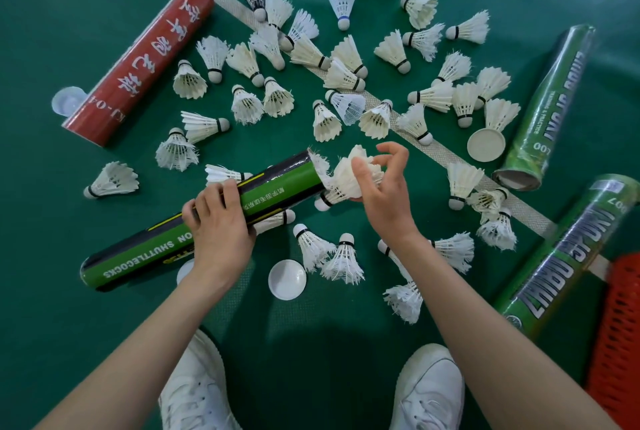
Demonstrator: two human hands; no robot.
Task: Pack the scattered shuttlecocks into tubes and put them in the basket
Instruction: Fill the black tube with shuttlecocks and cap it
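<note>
Fingers of the left hand curl tight round the green-and-black tube, which slants across the middle. At its mouth, toward 1 o'clock, the right hand pinches a shuttlecock by its feathers, thumb pressing, other fingers spread apart. An orange basket sits at 4 o'clock; scattered shuttlecocks cover the court from 9 to 2 o'clock; a red tube lies at 10 o'clock.

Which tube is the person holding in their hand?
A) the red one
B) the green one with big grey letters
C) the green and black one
C: the left hand grips the green and black tube, and the right hand holds a shuttlecock at its open end. The red tube lies apart, untouched.
</note>
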